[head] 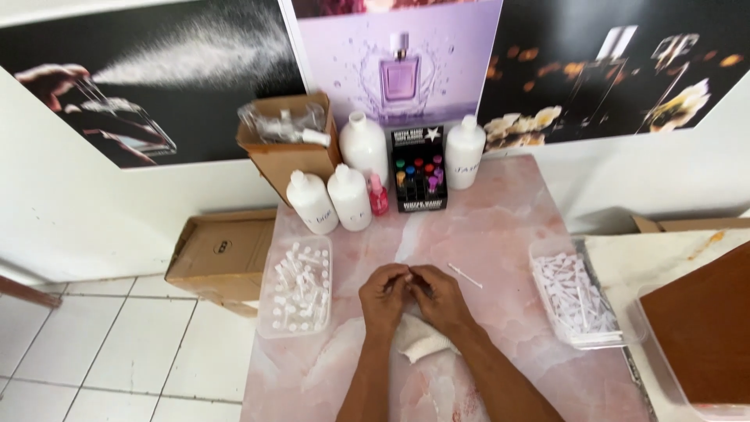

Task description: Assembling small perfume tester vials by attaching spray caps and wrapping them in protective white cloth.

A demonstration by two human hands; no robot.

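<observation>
— What was seen, taken from left to right of the cloth?

— A cardboard box was set on the floor, far left of the white cloth. Just left of the cloth, a clear tray of small vials was laid on the pink tabletop. Behind the cloth, white bottles and a black display of coloured caps were lined up against the wall.

— And the hands?

— The left hand and right hand were brought together directly above the cloth. The fingers of both were pressed tip to tip, apparently pinching something small; what it was could not be told, as it was hidden between them.

— Further right?

— A thin white stick was left loose just right of the cloth, and a clear tray of white sprayer parts well to the right.

— What could go wrong?

— The small piece might be dropped if the pinch were loosened, and could be lost off the tabletop edge. The loose stick could be swept away by the right forearm.
</observation>
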